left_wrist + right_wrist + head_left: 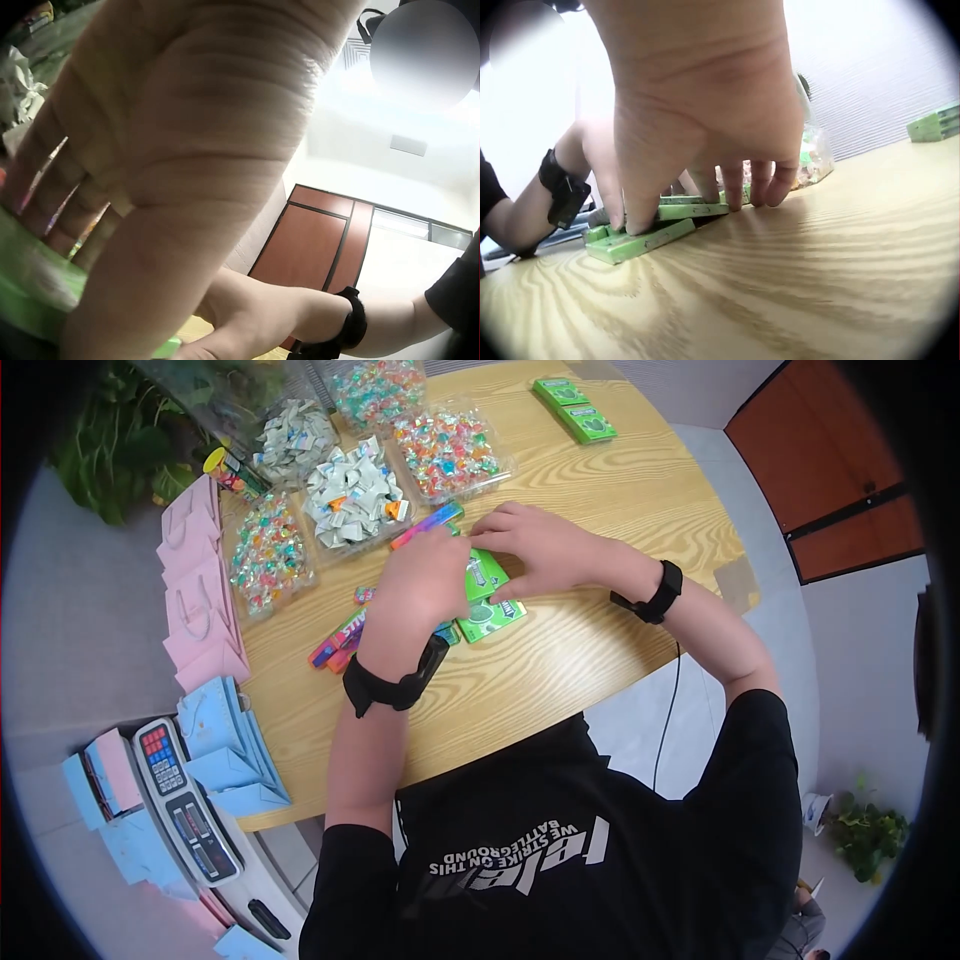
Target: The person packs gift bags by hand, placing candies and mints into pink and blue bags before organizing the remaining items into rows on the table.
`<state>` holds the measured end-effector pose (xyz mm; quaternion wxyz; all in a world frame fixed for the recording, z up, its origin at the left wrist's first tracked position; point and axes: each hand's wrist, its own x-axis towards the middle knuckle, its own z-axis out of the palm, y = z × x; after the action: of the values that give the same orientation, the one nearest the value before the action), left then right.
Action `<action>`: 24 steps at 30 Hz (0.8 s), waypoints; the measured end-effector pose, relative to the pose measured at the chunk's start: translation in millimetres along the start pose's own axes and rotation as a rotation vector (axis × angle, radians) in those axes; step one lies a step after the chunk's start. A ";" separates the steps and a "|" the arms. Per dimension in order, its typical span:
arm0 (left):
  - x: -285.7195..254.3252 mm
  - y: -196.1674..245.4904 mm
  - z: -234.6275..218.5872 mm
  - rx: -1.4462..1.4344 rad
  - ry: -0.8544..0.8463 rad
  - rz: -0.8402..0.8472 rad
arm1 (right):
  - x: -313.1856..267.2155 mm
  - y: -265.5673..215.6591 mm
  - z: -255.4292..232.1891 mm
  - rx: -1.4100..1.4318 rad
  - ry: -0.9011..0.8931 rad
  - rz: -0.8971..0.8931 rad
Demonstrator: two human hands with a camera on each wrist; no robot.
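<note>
Flat green candy boxes [482, 574] lie in a short overlapping row on the wooden table, one partly on top of another. My right hand [545, 548] reaches in from the right, thumb at the near side of the upper box [694, 211] and fingers at its far side. From the left, my left hand [425, 575] bends over the same boxes, its fingertips mostly hidden in the head view. The left wrist view shows a blurred green box [37, 277] against its palm and fingers. Colourful candy packs [343, 640] lie beneath and beside the left hand.
Clear trays of wrapped candies [455, 450] and white packets [355, 495] stand at the back left. Two green boxes [575, 410] lie at the far edge. Pink bags [197, 590], blue bags [225, 750] and a scale [185, 800] line the left side.
</note>
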<state>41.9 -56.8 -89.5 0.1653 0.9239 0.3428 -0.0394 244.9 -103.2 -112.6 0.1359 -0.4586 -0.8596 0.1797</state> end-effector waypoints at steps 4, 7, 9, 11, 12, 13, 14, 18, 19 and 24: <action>-3.2 2.6 -10.8 -0.058 -0.055 0.085 | -16.0 9.2 -6.9 -0.103 0.025 -0.124; -4.3 0.2 -9.9 -0.136 0.057 0.138 | -29.9 16.4 -13.5 -0.101 0.088 -0.115; -2.7 1.0 -12.1 -0.158 0.046 0.095 | -42.4 24.6 -19.5 -0.081 0.098 -0.066; -3.4 6.0 -16.7 -0.155 0.017 0.071 | -55.1 35.5 -26.8 -0.006 0.169 0.152; -3.3 8.6 -18.0 -0.144 -0.016 0.047 | -60.3 39.8 -30.7 -0.012 0.167 0.156; -2.6 10.3 -16.7 -0.147 -0.013 0.054 | -64.4 42.1 -35.2 0.166 0.245 0.290; -1.9 11.7 -14.4 -0.136 -0.047 0.051 | -67.4 43.5 -38.9 0.344 0.325 0.423; -1.2 19.4 -6.0 -0.085 -0.107 0.072 | -77.3 45.7 -46.4 0.485 0.469 0.554; 0.0 20.9 -3.5 -0.086 -0.110 0.076 | -79.6 49.2 -47.0 0.507 0.449 0.601; 2.8 25.6 5.5 -0.022 -0.098 0.087 | -83.7 61.7 -41.1 0.660 0.570 0.903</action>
<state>60.9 -75.1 -88.1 0.1935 0.9330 0.2942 -0.0738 352.4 -133.9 -108.2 0.4049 -0.7403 -0.4103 0.3460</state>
